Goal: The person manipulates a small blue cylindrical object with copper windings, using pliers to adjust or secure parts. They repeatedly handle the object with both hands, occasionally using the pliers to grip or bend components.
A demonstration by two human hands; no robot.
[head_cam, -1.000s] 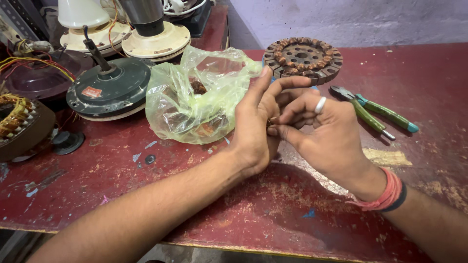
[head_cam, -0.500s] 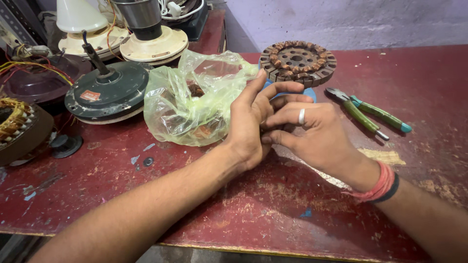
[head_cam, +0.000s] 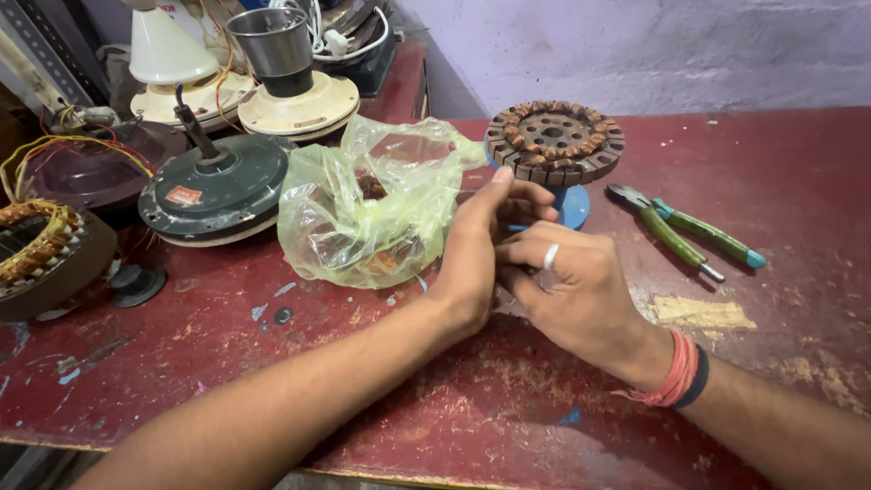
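Fingers of the left hand (head_cam: 474,263) stand nearly straight and together, edge-on against the right hand (head_cam: 567,290), whose ringed fingers (head_cam: 531,254) curl loosely inward — whatever lies between them is hidden. Just left sits a crumpled green plastic bag (head_cam: 367,213); behind, a copper-wound stator (head_cam: 554,141); rightward, green-handled pliers (head_cam: 689,231). Both forearms rest low over the red table (head_cam: 789,163).

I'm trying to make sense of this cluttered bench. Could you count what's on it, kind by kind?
Fan motor housings: 4, dark green, cream, cream with white cone, maroon
Copper-wound stators: 2, by the wall, at the left edge
Clear plastic bags: 1
Green-handled pliers: 1
Hands: 2, left hand, right hand
Total: 10
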